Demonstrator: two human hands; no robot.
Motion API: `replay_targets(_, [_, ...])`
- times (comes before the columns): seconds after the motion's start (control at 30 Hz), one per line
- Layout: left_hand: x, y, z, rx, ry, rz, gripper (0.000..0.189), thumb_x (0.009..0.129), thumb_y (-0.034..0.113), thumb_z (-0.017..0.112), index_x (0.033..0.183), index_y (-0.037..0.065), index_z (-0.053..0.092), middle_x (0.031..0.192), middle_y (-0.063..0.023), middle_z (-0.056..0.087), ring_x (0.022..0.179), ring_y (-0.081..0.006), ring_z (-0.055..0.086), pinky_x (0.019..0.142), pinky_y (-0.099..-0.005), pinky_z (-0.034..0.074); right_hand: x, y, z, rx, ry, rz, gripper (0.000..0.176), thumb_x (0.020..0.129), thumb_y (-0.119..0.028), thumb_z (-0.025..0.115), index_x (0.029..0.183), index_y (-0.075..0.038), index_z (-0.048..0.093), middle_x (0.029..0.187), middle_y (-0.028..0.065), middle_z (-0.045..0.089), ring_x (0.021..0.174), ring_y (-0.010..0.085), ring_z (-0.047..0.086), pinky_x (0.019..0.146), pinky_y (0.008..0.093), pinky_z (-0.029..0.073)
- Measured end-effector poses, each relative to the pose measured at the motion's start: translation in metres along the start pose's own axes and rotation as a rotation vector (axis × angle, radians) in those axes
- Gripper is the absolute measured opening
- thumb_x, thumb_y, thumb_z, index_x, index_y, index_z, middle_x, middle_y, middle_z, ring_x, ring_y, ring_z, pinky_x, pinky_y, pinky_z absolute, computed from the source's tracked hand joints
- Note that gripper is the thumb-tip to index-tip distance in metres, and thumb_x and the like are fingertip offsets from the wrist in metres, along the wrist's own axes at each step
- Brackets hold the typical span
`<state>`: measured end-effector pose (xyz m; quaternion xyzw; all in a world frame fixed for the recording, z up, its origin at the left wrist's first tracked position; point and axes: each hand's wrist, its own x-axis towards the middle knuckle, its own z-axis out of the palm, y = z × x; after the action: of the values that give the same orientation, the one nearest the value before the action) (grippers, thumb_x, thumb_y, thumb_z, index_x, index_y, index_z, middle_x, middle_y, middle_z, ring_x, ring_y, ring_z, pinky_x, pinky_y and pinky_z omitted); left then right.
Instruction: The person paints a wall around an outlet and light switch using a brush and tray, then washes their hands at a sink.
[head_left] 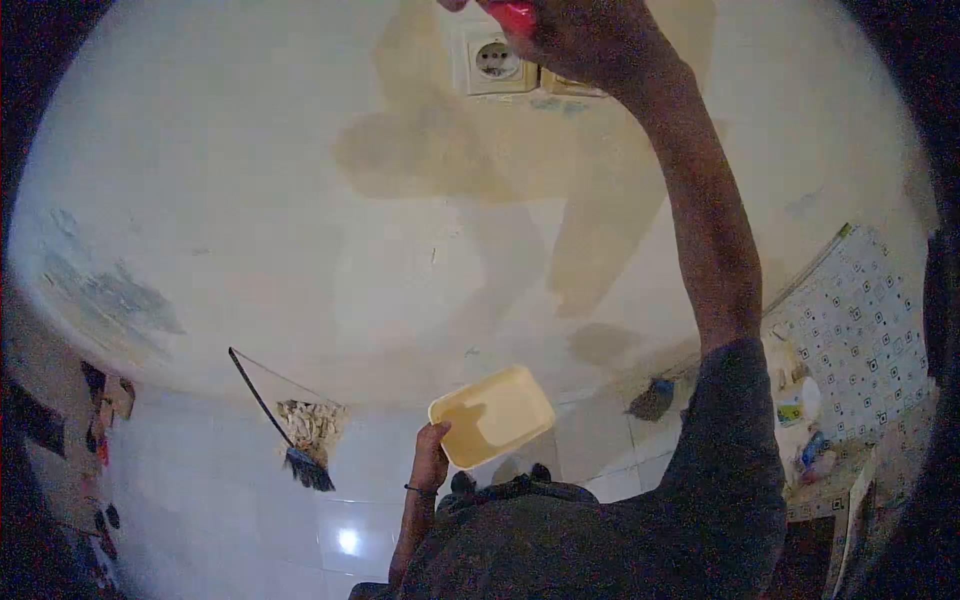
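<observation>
Broom (308,468): I located it far below and left of the wall socket (496,62). I rated it a minor trip hazard, had the feet shifted that way.
Left hand (431,460): Closed on the tub's near-left rim, below the socket, thumb on top; the fingers underneath were hidden from me.
Tub (515,402): Below the socket, held at one corner. I judged that a slackened thumb could tip it, since I saw no second support. I could not confirm contents.
Wall socket: Landmark. I judged contact possible if the raised arm sagged; damp fingers would have worsened it, though I could not verify moisture.
Red object (516,17): Just above the socket. A loose pinch could drop it.
Right hand (585,40): Above and right of the socket, partly curled on the red object; the frame edge cut off the fingertips.
</observation>
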<state>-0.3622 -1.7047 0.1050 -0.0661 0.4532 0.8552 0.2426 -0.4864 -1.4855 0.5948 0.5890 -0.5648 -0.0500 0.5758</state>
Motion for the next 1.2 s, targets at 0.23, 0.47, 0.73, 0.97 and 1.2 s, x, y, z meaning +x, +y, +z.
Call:
replay_targets(0.23, [0.007,0.017,0.015,0.048,0.020,-0.019,0.045,0.077,0.028,0.051,0.109,-0.003,0.046,0.106,-0.0114,0.054,0.097,-0.0242,0.054,0.086,-0.0370,0.043,-0.043,-0.016,0.016,-0.120,-0.166,0.109,0.016,0.059,0.000,0.063,0.068,-0.006,0.051,0.077,0.0062,0.057,0.084,0.0221,0.059,0.089,0.0444,0.042])
replay_targets(0.47, [0.018,0.028,0.006,0.094,-0.027,0.024,0.045,0.078,0.028,0.049,0.108,-0.005,0.047,0.105,-0.0131,0.055,0.095,-0.0226,0.055,0.082,-0.0349,0.046,-0.059,-0.034,0.039,-0.041,-0.106,0.217,0.014,0.057,0.000,0.059,0.065,-0.008,0.052,0.071,0.0047,0.057,0.077,0.0197,0.061,0.085,0.0438,0.045])
replay_targets(0.73, [0.023,0.035,0.006,0.068,-0.014,0.064,0.042,0.078,0.022,0.050,0.106,-0.008,0.047,0.099,-0.0123,0.056,0.091,-0.0201,0.055,0.078,-0.0323,0.046,-0.031,-0.041,0.023,-0.007,-0.104,0.387,0.010,0.056,-0.001,0.056,0.064,-0.006,0.055,0.068,0.0051,0.059,0.061,0.0160,0.058,0.060,0.0311,0.051])
replay_targets(0.97, [-0.002,0.038,0.013,-0.058,-0.055,0.054,0.041,0.077,0.023,0.054,0.104,-0.008,0.048,0.098,-0.0127,0.057,0.090,-0.0201,0.056,0.079,-0.0315,0.045,-0.005,-0.050,-0.004,0.129,-0.129,0.637,0.011,0.065,0.004,0.061,0.064,-0.006,0.057,0.070,0.0077,0.062,0.067,0.0164,0.061,0.070,0.0277,0.050])
replay_targets(1.2, [0.009,-0.003,-0.034,0.025,-0.019,0.061,0.054,0.074,0.031,0.053,0.112,-0.006,0.045,0.107,-0.0147,0.054,0.096,-0.0263,0.055,0.082,-0.0388,0.046,0.039,-0.018,-0.025,0.186,-0.207,0.887,0.004,0.058,0.000,0.051,0.057,-0.001,0.054,0.055,0.0053,0.055,0.053,0.0120,0.053,0.053,0.0260,0.044])
